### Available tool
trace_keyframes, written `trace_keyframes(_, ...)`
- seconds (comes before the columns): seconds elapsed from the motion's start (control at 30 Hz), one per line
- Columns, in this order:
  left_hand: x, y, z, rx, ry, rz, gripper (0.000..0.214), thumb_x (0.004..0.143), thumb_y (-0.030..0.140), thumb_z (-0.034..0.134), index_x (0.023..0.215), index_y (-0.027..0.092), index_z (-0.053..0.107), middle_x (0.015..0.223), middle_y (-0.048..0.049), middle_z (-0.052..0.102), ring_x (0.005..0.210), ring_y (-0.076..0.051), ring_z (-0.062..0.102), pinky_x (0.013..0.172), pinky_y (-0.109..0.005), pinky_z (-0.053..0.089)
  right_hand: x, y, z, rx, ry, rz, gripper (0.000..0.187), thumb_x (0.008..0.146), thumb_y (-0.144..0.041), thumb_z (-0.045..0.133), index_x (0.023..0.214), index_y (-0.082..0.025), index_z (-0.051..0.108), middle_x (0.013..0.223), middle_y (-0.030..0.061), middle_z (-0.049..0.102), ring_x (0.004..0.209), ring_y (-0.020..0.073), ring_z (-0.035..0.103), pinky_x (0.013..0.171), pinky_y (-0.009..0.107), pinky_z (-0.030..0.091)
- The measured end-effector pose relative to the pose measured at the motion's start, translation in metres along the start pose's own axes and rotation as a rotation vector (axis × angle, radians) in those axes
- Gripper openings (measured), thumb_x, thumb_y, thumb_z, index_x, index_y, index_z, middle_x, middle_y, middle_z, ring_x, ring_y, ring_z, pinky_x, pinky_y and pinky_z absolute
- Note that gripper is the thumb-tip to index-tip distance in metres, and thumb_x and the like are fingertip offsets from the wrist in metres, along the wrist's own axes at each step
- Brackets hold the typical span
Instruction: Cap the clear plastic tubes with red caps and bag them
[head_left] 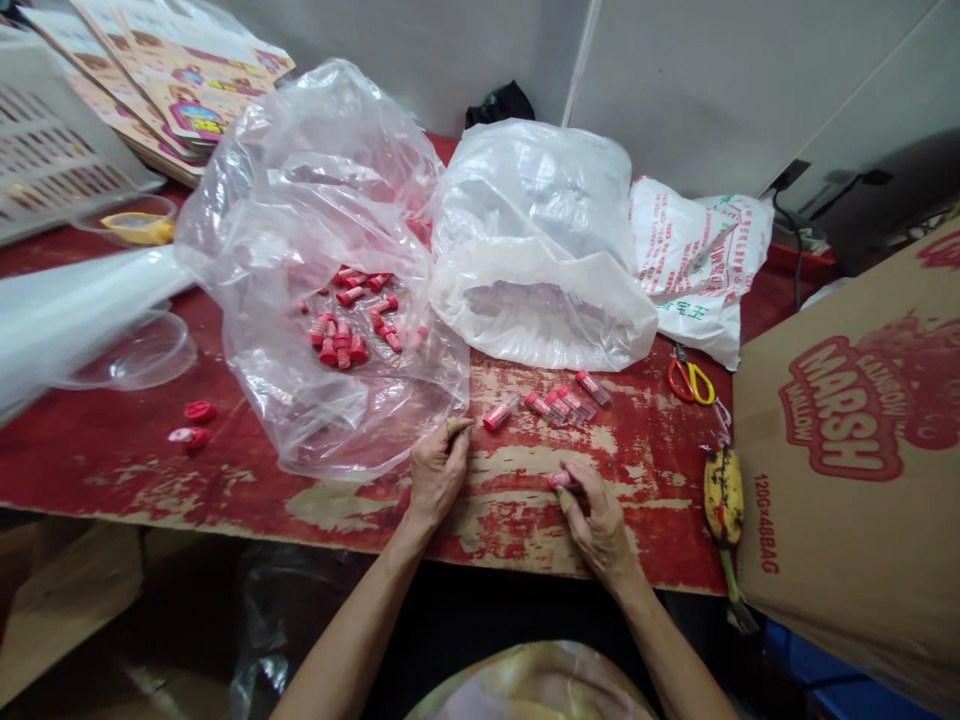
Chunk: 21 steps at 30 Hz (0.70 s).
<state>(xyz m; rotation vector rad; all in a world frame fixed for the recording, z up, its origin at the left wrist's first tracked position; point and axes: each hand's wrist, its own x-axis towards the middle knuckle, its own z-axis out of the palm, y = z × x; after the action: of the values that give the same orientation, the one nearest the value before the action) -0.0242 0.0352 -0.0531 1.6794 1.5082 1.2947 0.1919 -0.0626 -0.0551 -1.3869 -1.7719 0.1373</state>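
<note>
My left hand (439, 465) rests on the worn red table (150, 460), fingers curled, its fingertips at the near edge of a clear plastic bag (300, 230) that holds several small pink rolls (346, 325). My right hand (596, 515) is closed, pinching a small pink wrapped tube (559, 481) against the tabletop. Just beyond both hands lies a short row of wrapped pink tubes (555, 403). Whether the left hand holds anything is hidden.
A second clear bag (540, 250) and a printed white bag (697, 260) lie behind. Orange-and-yellow scissors (690, 380), a banana (724, 495) and a big cardboard box (862, 450) stand right. Clear lids (142, 350), two pink rolls (195, 422) and a white basket (52, 140) sit left.
</note>
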Motion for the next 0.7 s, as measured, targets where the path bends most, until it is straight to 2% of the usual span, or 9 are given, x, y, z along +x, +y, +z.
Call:
trace_keyframes(0.17, 0.001, 0.002, -0.001, 0.001, 0.000, -0.008, 0.021, 0.081, 0.024, 0.051, 0.090, 0.021, 0.069, 0.079, 0.0000, 0.072, 0.071, -0.015, 0.065, 0.070, -0.025, 0.049, 0.007, -0.003, -0.003, -0.162, 0.053, -0.103, 0.047, 0.085, -0.014, 0.059, 0.129, -0.026, 0.045, 0.102, 0.0101, 0.061, 0.090, 0.0208, 0.065, 0.074, 0.036, 0.058)
trace_keyframes(0.27, 0.001, 0.004, -0.002, -0.003, 0.000, -0.008, 0.021, 0.081, 0.026, 0.051, 0.088, 0.021, 0.070, 0.079, -0.0003, 0.072, 0.070, -0.015, 0.065, 0.070, -0.025, 0.049, 0.009, -0.006, -0.005, -0.167, 0.051, -0.140, 0.047, 0.085, -0.010, 0.057, 0.128, -0.025, 0.046, 0.098, 0.0100, 0.063, 0.086, 0.0197, 0.065, 0.071, 0.034, 0.058)
trace_keyframes(0.4, 0.001, 0.004, -0.001, -0.010, -0.003, -0.001, 0.022, 0.081, 0.025, 0.050, 0.090, 0.020, 0.069, 0.082, -0.0009, 0.073, 0.072, -0.015, 0.066, 0.070, -0.025, 0.049, 0.009, -0.009, -0.008, -0.114, 0.130, -0.142, 0.051, 0.084, -0.007, 0.058, 0.130, -0.025, 0.046, 0.105, 0.0102, 0.065, 0.097, 0.0210, 0.065, 0.077, 0.035, 0.058)
trace_keyframes(0.53, 0.001, 0.001, -0.001, -0.007, -0.003, -0.004, 0.021, 0.082, 0.025, 0.051, 0.090, 0.020, 0.069, 0.082, -0.0007, 0.073, 0.073, -0.015, 0.066, 0.071, -0.025, 0.049, 0.010, -0.010, -0.007, -0.099, 0.029, -0.195, 0.044, 0.086, -0.008, 0.055, 0.126, -0.026, 0.050, 0.103, 0.0095, 0.066, 0.093, 0.0198, 0.067, 0.077, 0.034, 0.058)
trace_keyframes(0.7, 0.000, -0.002, 0.000, -0.009, -0.004, 0.004, 0.022, 0.081, 0.023, 0.050, 0.091, 0.020, 0.069, 0.083, -0.0010, 0.072, 0.074, -0.016, 0.066, 0.072, -0.026, 0.049, 0.013, -0.009, -0.004, -0.042, 0.090, -0.138, 0.044, 0.086, -0.007, 0.054, 0.126, -0.025, 0.050, 0.104, 0.0090, 0.066, 0.099, 0.0197, 0.065, 0.081, 0.033, 0.057)
